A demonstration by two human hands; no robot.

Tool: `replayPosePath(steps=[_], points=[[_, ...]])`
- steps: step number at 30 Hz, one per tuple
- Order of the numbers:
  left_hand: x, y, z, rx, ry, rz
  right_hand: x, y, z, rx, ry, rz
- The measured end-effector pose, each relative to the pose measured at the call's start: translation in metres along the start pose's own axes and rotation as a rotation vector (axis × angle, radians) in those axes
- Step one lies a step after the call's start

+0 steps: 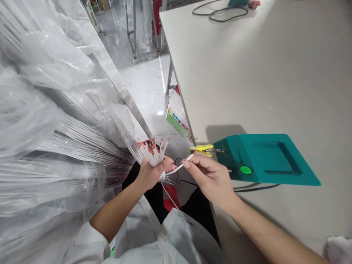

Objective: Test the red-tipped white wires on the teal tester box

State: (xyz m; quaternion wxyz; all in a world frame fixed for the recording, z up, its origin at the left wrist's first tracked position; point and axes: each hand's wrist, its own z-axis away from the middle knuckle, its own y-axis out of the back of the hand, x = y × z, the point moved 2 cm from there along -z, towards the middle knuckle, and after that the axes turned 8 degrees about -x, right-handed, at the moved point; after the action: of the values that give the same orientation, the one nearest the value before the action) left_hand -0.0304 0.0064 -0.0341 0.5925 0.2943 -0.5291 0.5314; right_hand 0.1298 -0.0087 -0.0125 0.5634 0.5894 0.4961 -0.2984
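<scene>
My left hand (pixel 150 173) is wrapped round a bundle of white wires (pixel 154 157) whose stripped ends look copper-red and point up and away from me. Between the thumb and fingers of my right hand (pixel 210 176) is one white wire (pixel 178 169), pinched near its end. That wire bends away from the bundle toward the table edge. Just beyond my right fingers a yellow clip (pixel 202 149) is attached at the near side of a teal device (pixel 268 157), which has a round green button (pixel 245 169).
Large bunches of white wires (pixel 82 134) in clear plastic (pixel 30 102) fill the left side. To the right stands a grey-white table (pixel 247 80), with a black cable (pixel 228 14) at its far end. A printed box (pixel 178 117) is on the floor beside it. Farther back is a wheeled metal rack (pixel 134 33).
</scene>
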Motion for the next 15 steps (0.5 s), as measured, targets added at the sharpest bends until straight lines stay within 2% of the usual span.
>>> replayPosePath(steps=[2,4,7,10,12,15], points=[[0.0,0.002,0.0,0.134,-0.024,0.054,0.0,-0.002,0.0,-0.002,0.015,0.049],[0.001,0.0,0.002,0.19,-0.034,0.029,-0.002,-0.006,0.002,0.0,0.032,0.137],[0.006,-0.01,0.005,0.137,-0.016,-0.082,-0.004,-0.012,0.005,-0.011,0.064,0.264],[0.008,-0.019,0.006,0.077,0.006,-0.072,-0.004,-0.016,0.008,-0.054,0.114,0.313],[0.007,-0.021,0.006,0.092,0.031,-0.055,-0.003,-0.014,0.007,-0.063,0.132,0.298],[0.005,-0.017,0.006,0.128,0.062,-0.097,-0.002,-0.006,0.004,0.017,0.124,0.254]])
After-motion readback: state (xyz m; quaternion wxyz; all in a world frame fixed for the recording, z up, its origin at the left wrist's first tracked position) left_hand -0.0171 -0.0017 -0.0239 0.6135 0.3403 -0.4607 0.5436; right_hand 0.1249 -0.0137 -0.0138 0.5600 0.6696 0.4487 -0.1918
